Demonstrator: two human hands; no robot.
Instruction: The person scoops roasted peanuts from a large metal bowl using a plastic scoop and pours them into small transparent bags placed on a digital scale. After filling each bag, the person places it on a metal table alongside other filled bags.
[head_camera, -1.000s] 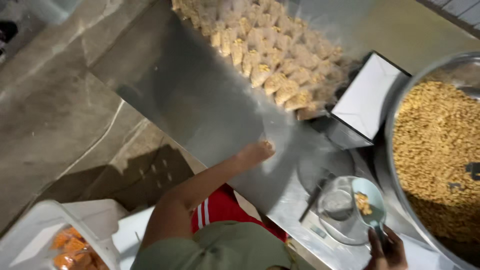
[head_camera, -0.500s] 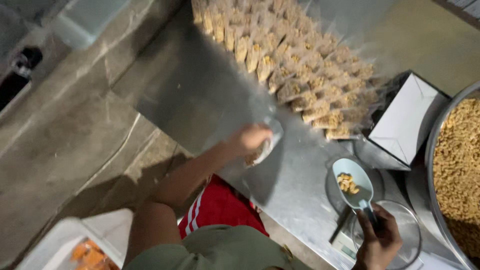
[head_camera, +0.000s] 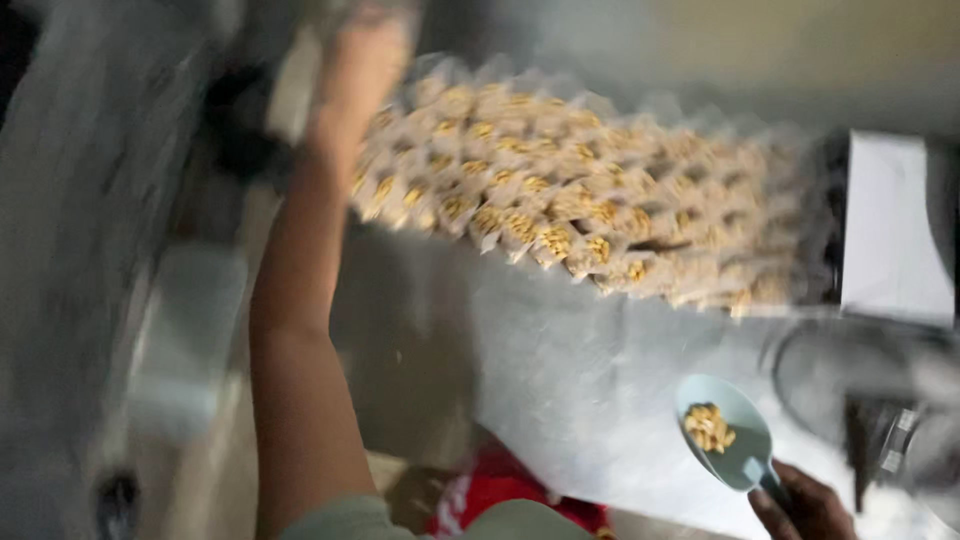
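- The picture is blurry, so small things are hard to see.
- The right hand (head_camera: 805, 505) is at the bottom right edge. Its fingers are closed around the handle of a pale blue scoop (head_camera: 725, 445).
- The scoop is held up over the grey worktop (head_camera: 560, 380), with its bowl facing up.
- A small heap of yellow-brown snack bits (head_camera: 708, 428) lies inside the bowl of the scoop.
- The left arm (head_camera: 300, 330) goes up the left side of the picture, long and straight.
- The left hand (head_camera: 370, 45) is at the top, near the far-left end of the packets. It is so blurred that I cannot tell if its fingers are apart or together, or if it holds anything.
- Many small clear packets (head_camera: 560, 205) full of the same yellow-brown snack lie in rows across the worktop. They lie close together and overlap.
- A white box (head_camera: 890, 230) stands at the right end of the rows, just beside the packets.
- A round grey thing (head_camera: 850, 375) lies below the box, near the scoop.
- Red cloth with white stripes (head_camera: 500, 490) shows at the bottom, below the edge of the worktop.
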